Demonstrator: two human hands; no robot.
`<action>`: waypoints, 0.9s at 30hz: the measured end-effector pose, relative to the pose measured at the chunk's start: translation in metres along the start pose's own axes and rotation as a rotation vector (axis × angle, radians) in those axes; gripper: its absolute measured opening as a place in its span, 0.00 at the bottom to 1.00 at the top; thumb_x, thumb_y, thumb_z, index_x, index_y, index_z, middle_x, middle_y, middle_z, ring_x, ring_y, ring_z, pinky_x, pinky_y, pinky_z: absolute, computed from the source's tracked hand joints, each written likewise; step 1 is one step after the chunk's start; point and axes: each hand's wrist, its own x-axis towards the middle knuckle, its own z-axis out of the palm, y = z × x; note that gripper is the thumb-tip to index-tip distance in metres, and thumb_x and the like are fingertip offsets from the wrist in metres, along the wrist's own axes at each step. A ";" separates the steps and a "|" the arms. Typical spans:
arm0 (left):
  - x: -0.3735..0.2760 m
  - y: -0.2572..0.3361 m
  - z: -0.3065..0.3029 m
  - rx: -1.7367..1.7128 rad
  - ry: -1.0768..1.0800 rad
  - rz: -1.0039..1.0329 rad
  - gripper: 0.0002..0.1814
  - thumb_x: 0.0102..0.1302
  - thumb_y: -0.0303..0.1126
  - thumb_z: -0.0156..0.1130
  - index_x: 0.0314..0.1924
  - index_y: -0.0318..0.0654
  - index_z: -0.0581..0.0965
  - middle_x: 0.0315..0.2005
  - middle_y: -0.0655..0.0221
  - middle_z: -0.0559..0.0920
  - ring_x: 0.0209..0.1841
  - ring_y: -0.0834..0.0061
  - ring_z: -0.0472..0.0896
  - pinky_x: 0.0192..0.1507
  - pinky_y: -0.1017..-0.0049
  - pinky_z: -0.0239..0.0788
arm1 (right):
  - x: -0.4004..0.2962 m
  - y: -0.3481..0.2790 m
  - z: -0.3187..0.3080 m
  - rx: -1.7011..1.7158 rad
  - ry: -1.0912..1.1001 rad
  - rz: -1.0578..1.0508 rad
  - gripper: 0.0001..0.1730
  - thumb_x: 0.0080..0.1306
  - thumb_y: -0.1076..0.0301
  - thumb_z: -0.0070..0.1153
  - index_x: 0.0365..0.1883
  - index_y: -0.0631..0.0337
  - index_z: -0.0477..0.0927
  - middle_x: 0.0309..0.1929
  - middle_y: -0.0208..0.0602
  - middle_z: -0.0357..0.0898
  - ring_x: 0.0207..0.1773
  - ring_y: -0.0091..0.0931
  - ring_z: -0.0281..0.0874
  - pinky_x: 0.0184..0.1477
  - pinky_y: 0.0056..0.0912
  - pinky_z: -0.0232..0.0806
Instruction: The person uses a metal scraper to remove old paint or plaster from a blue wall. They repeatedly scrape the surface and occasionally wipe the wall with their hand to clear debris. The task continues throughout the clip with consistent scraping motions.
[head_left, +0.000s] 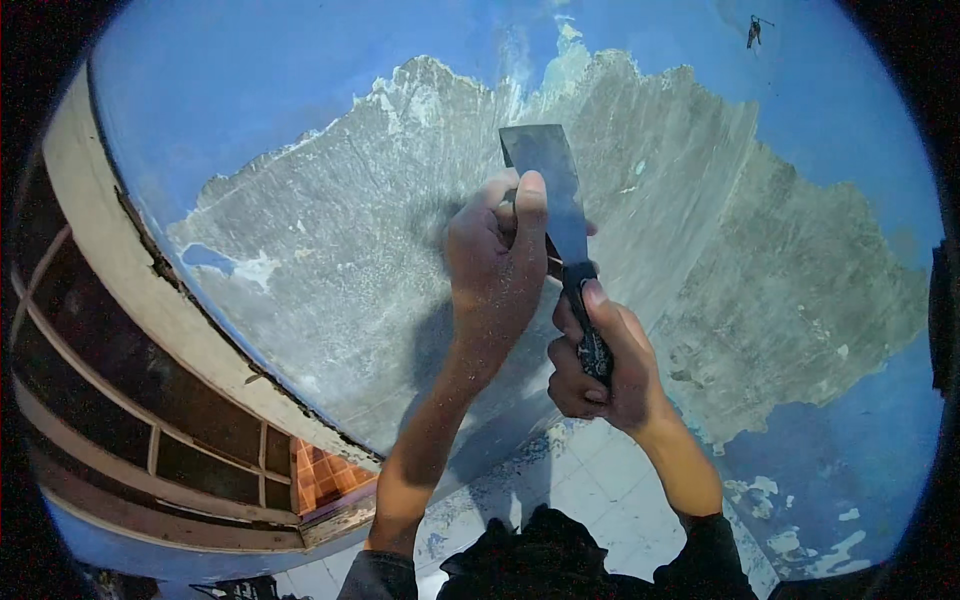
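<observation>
A paint scraper with a broad flat metal blade (559, 180) and a black handle (595, 349) is upright in front of the wall. My right hand (615, 360) is wrapped around the handle, thumb along its upper end. My left hand (499, 247) grips the blade from the left, with its thumb on the blade's near side. A fingertip shows past the blade's right edge; the other fingers are partly hidden. Behind both hands is a bare grey patch (352, 247) of wall, with ragged edges where it meets the blue paint (285, 67).
Left of the wall patch is a door or window frame (82, 142) with dark panes. White floor tiles (600, 465), strewn with paint flakes, lie below. Flaking paint (810, 525) marks the lower right wall. A small dark fixture (754, 34) sits high on the right.
</observation>
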 end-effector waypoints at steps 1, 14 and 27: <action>0.002 0.001 0.003 0.048 0.012 0.055 0.17 0.75 0.39 0.46 0.35 0.32 0.74 0.23 0.60 0.85 0.22 0.79 0.83 0.23 0.77 0.75 | 0.005 -0.004 -0.001 0.010 -0.002 0.002 0.29 0.71 0.36 0.39 0.29 0.54 0.63 0.09 0.26 0.56 0.07 0.20 0.47 0.10 0.25 0.43; 0.013 -0.002 0.006 0.189 0.207 0.239 0.16 0.73 0.35 0.50 0.30 0.33 0.75 0.19 0.63 0.84 0.20 0.82 0.81 0.21 0.79 0.70 | 0.013 -0.008 0.011 -0.054 0.131 0.021 0.30 0.71 0.35 0.38 0.25 0.53 0.61 0.10 0.23 0.52 0.09 0.18 0.46 0.12 0.25 0.42; 0.022 0.005 0.006 0.148 0.154 0.169 0.19 0.74 0.41 0.48 0.29 0.36 0.73 0.19 0.63 0.83 0.19 0.80 0.81 0.22 0.78 0.69 | 0.023 -0.010 0.013 -0.117 0.154 -0.054 0.30 0.71 0.35 0.38 0.24 0.53 0.62 0.12 0.22 0.54 0.10 0.16 0.47 0.12 0.22 0.41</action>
